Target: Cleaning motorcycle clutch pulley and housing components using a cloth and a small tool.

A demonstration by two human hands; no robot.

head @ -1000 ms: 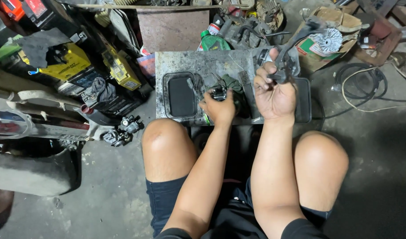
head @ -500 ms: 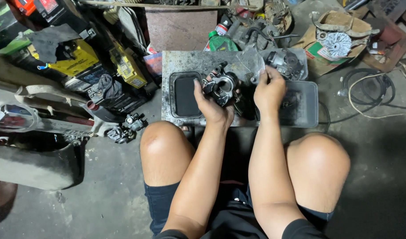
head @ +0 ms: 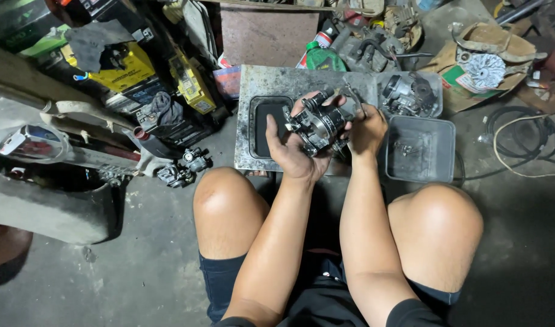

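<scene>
My left hand [head: 292,154] is palm up and holds a dark metal carburetor [head: 320,124] above the grimy metal tray [head: 277,79]. Pressed against the carburetor's right side is my right hand [head: 367,130], closed on a thin metal tool [head: 354,97] whose tip sticks up past the fingers. Both hands hover in front of my bare knees. The underside of the carburetor is hidden by my palm.
A black dish [head: 260,124] lies on the tray. A grey tub [head: 420,151] and a tub of engine parts [head: 410,94] stand to the right. A green can [head: 323,60], yellow boxes [head: 126,66], a small carburetor [head: 183,168] and a coiled cable [head: 525,145] lie around.
My left hand has lifted the carburetor off the tray toward me. My right hand has come down from a raised position to the carburetor's side.
</scene>
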